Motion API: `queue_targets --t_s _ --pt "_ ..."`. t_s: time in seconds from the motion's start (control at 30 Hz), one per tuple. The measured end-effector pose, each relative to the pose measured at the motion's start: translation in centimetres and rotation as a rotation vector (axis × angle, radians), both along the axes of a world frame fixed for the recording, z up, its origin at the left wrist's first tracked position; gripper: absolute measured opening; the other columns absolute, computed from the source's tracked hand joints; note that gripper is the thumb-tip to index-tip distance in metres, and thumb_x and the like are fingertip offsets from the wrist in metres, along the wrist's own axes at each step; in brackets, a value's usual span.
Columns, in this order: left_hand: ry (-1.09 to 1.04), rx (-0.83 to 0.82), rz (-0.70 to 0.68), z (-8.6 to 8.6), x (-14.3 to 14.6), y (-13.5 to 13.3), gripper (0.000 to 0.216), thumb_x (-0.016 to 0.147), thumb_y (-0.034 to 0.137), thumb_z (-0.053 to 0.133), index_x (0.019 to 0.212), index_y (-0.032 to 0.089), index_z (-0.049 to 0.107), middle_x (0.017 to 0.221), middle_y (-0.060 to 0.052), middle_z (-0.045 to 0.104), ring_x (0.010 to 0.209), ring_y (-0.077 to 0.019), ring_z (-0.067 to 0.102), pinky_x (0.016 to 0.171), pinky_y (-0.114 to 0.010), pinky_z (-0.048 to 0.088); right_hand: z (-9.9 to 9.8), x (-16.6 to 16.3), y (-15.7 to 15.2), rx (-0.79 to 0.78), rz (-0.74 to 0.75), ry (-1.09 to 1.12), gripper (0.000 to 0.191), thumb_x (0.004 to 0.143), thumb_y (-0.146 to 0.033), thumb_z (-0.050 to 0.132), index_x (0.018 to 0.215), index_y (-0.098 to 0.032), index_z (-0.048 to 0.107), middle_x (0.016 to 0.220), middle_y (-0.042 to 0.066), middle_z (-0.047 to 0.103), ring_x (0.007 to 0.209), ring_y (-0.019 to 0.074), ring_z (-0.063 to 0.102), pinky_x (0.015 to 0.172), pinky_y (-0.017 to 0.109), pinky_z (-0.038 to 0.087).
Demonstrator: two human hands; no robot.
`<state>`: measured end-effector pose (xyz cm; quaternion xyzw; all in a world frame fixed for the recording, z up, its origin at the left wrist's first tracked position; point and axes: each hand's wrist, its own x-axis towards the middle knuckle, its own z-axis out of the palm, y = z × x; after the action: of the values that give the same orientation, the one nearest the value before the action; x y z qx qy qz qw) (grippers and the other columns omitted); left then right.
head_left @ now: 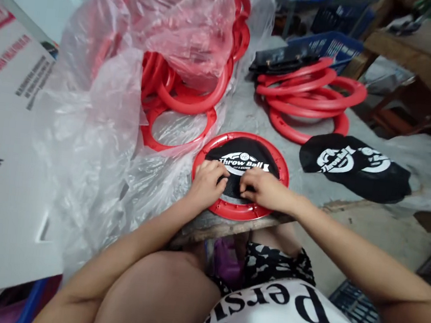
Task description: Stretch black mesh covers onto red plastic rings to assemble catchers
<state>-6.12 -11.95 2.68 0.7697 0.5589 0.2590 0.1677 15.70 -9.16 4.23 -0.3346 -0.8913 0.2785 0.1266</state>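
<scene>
A red plastic ring (233, 210) lies flat near the table's front edge. Inside it is a round black fabric disc (240, 148) printed in white with "Throw Ball". My left hand (208, 182) is at the ring's left side, its fingers curled closed on the disc's edge. From the right, my right hand (262, 188) reaches over the rim with fingers closed on the same disc. Below the hands, a strip of bare table shows between the fabric and the ring's front rim. The fingertips are partly hidden.
A clear plastic bag (104, 83) full of red rings stands at the back left. Loose red rings (306, 99) are stacked at the back right, with black printed discs (354, 163) in front. A white carton (7, 160) is at left, a blue crate (335, 45) behind.
</scene>
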Motion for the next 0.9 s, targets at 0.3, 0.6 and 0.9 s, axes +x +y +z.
queue_targets --t_s 0.3,0.6,0.9 --pt "-0.123 -0.078 0.118 -1.7 -0.1 -0.1 0.033 0.075 0.001 0.048 0.086 0.024 0.069 0.113 -0.003 0.070 0.113 -0.0248 0.060 0.105 -0.047 0.041 -2.9 -0.7 0.1 0.107 -0.035 -0.074 0.008 0.084 -0.012 0.068 0.080 -0.019 0.070 0.093 0.008 0.065 0.093 0.0233 0.057 0.086 0.036 0.045" --pt "-0.033 -0.021 -0.058 -1.0 2.7 -1.6 0.034 0.083 0.028 0.072 0.117 0.024 0.068 0.138 -0.009 0.060 0.127 -0.0314 0.049 0.107 -0.049 0.037 -0.4 3.3 1.3 0.176 -0.025 0.207 0.016 0.095 -0.030 0.055 0.083 -0.022 0.060 0.098 0.008 0.068 0.098 0.0240 0.058 0.095 0.042 0.045" --pt "-0.075 0.159 -0.155 -0.9 3.4 -0.7 0.008 0.092 0.024 0.065 0.093 0.023 0.073 0.104 -0.004 0.073 0.106 -0.0234 0.059 0.098 -0.042 0.039 -1.0 3.1 -0.3 0.249 -0.077 0.242 0.016 0.097 -0.029 0.054 0.084 -0.022 0.060 0.097 0.008 0.069 0.095 0.0246 0.059 0.091 0.044 0.047"
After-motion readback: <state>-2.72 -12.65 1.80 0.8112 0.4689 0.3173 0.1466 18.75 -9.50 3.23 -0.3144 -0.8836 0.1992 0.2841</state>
